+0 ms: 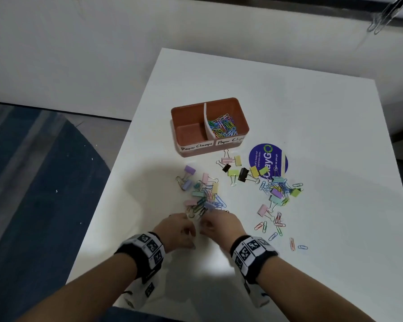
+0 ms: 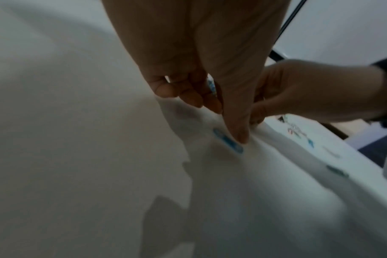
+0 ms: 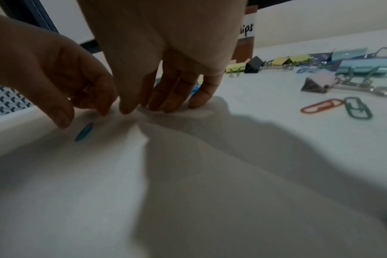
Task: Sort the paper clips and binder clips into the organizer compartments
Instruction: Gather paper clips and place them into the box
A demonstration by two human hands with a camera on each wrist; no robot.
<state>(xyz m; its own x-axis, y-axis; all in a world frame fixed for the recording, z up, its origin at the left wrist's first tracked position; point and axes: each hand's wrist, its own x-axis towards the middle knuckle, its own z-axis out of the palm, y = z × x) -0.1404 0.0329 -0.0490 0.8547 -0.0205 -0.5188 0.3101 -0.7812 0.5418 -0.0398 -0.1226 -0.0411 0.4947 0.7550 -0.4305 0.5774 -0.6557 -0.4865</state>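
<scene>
We crowd our left hand (image 1: 176,231) and right hand (image 1: 220,225), fingers loosely curled, onto the near pile (image 1: 201,198), seemingly raking paper clips together; whether either grips one, we cannot tell.

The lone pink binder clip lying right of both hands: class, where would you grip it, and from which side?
Grip the pink binder clip by its folded body, from above, fingers on the two sloping faces. Its wire handles lie flat on the table, too low to pinch easily.
</scene>
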